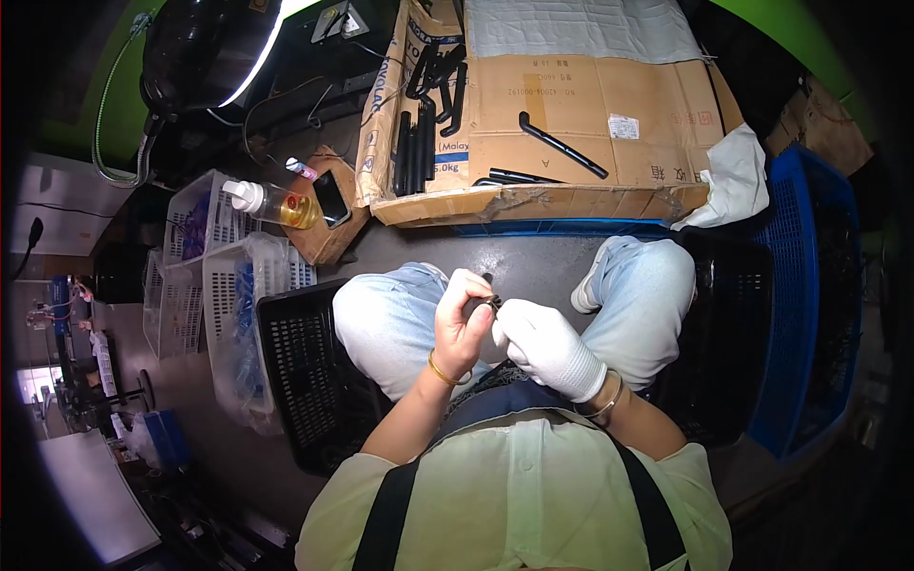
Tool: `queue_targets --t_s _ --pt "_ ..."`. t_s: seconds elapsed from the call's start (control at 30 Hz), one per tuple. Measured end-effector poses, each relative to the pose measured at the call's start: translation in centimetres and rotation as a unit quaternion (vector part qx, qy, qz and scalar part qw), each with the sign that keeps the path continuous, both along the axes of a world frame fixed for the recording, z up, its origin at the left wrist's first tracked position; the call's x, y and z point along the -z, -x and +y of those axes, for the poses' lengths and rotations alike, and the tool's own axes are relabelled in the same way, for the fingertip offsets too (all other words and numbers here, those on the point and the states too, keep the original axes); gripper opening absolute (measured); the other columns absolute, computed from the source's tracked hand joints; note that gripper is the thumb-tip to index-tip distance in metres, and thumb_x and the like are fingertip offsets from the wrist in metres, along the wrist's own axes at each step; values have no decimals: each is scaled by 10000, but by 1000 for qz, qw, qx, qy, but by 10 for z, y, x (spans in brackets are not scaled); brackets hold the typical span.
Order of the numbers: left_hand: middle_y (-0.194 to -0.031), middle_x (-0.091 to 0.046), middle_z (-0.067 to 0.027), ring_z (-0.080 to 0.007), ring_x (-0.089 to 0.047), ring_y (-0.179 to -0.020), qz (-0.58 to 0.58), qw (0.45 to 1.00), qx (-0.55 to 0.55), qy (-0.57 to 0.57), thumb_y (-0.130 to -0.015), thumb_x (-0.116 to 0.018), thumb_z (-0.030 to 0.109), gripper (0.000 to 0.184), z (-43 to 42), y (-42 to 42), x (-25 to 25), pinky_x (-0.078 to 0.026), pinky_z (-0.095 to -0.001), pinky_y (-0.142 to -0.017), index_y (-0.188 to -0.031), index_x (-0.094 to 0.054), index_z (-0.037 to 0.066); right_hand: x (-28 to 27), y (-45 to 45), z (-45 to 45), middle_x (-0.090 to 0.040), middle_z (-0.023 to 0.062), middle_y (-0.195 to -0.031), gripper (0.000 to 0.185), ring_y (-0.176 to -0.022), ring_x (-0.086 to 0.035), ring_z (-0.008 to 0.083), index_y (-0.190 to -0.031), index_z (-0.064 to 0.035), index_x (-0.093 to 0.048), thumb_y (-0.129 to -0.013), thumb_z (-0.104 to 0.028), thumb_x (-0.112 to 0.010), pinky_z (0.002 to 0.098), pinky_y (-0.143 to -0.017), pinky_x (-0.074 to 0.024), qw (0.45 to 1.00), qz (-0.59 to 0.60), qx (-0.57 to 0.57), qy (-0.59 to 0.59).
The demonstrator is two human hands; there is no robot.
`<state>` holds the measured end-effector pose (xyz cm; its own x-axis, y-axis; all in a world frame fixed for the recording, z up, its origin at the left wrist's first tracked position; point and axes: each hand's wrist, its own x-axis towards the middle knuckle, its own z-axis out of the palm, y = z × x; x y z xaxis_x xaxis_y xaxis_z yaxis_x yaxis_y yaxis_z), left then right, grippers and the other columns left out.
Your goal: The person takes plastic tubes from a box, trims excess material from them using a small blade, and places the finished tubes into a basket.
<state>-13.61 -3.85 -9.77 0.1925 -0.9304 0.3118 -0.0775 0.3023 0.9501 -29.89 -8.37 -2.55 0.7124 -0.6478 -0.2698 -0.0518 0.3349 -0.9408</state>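
Note:
My left hand (464, 326), bare with a gold bangle at the wrist, is closed round a small dark part (487, 303) above my lap. My right hand (547, 347), in a white knit glove, is closed at the same part, its fingertips meeting the left ones. Most of the part is hidden by the fingers. In front, the cardboard-covered surface (590, 105) bears a bent black tube (562, 145), more tubes (519, 177) along its near edge and several others (411, 152) at its left.
A clear bottle (286, 206) and a phone (331, 198) lie on a cardboard piece (328, 245) at the left. Black crates (303, 352) flank my legs. White baskets (224, 276) stand at the left, a blue crate (788, 314) at the right, a lamp (205, 57) upper left.

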Motion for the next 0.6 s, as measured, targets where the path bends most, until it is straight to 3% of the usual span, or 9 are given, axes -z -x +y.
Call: queue_targets --t_s 0.1,0.13,0.17,0.2,0.33,0.4,0.5,0.53,0.6 --pt "-869 -527 -85 -196 -490 -790 15 1000 -23 1 -898 -557 163 146 5 2 15 -410 -299 -750 -883 -548 18 32 8 -2 -488 15 -650 221 -566 -463 70 -837 -32 -562 -990 -145 -449 253 -547 -400 993 -11 47 -105" --pt "-855 -524 -82 -184 -484 -753 69 994 -6 87 -925 -543 203 184 5 5 4 -407 -302 -730 -865 -540 30 64 21 -8 -487 14 -654 226 -571 -468 63 -840 -33 -557 -995 -155 -447 246 -548 -398 975 -25 90 -202" --pt "-859 -516 -85 -172 -474 -725 -7 987 6 164 -950 -516 231 208 1 1 -5 -405 -298 -716 -884 -534 35 71 24 -10 -496 14 -662 220 -582 -483 64 -852 -29 -558 -996 -161 -456 243 -557 -406 967 -14 114 -228" --pt "-867 -513 -90 -178 -473 -729 53 990 -6 127 -958 -508 247 224 2 3 -9 -406 -304 -714 -898 -531 32 68 24 -12 -505 15 -669 216 -592 -498 65 -864 -26 -559 -997 -167 -465 241 -566 -413 957 -3 140 -254" --pt "-843 -461 -73 -173 -425 -773 300 952 58 24 -998 -444 362 348 -7 5 -5 -360 -311 -749 -882 -489 37 40 10 -12 -594 40 -732 160 -674 -593 111 -959 -4 -596 -968 -157 -553 259 -645 -476 985 63 162 18" --pt "-811 -423 -48 -152 -392 -776 402 910 102 -15 -1009 -416 394 377 -6 11 -8 -321 -293 -762 -864 -463 49 11 -3 -10 -667 91 -833 184 -779 -649 152 -1063 1 -618 -928 -125 -619 287 -733 -510 960 64 178 205" --pt "-823 -440 -42 -143 -392 -769 475 871 100 -70 -1010 -414 390 363 0 16 -12 -334 -293 -763 -875 -467 57 -11 -15 -13 -670 107 -832 200 -760 -636 137 -1039 -7 -645 -903 -153 -651 300 -713 -505 973 -6 155 170" --pt "-884 -499 -38 -138 -428 -788 511 850 105 -79 -1010 -415 383 382 2 17 -8 -355 -290 -778 -1011 -546 24 -9 -16 -16 -667 108 -824 193 -742 -627 135 -1012 -7 -650 -900 -164 -655 297 -699 -501 975 6 124 182" --pt "-1037 -566 -80 -202 -503 -1003 493 855 71 -143 -1017 -387 401 425 6 25 -17 -376 -355 -927 -1140 -548 26 -2 -17 -23 -661 108 -807 192 -705 -607 131 -958 -6 -660 -894 -187 -663 292 -671 -491 976 31 62 205"
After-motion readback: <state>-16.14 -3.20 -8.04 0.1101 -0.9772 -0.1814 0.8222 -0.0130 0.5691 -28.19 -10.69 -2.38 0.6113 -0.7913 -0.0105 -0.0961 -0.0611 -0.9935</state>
